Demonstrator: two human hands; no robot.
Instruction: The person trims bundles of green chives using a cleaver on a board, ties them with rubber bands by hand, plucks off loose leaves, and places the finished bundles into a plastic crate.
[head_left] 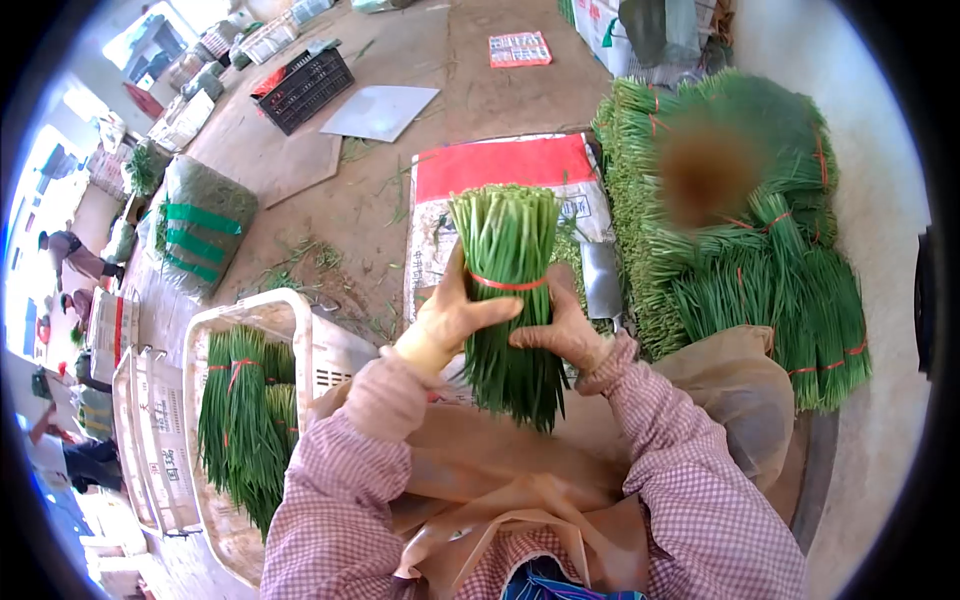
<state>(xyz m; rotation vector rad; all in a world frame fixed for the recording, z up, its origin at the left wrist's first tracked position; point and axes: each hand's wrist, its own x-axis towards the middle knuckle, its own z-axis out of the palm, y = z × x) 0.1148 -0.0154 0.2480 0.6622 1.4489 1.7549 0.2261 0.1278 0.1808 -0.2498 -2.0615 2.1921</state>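
A green bundle of long leafy stalks stands upright in the middle, its pale cut ends on top and a red band round it. My left hand wraps its left side just at the band. On the right side my right hand presses against it, thumb across the front. Both hands wear thin, pale gloves. Beneath the bundle lies a white sack with a red stripe. A metal blade rests on the sack, right of my right hand.
Banded green bundles are piled at the right. A white basket at the left holds more bundles. Farther back are a stuffed bag with green stripes, a black crate and a flat board. Other people are at the far left.
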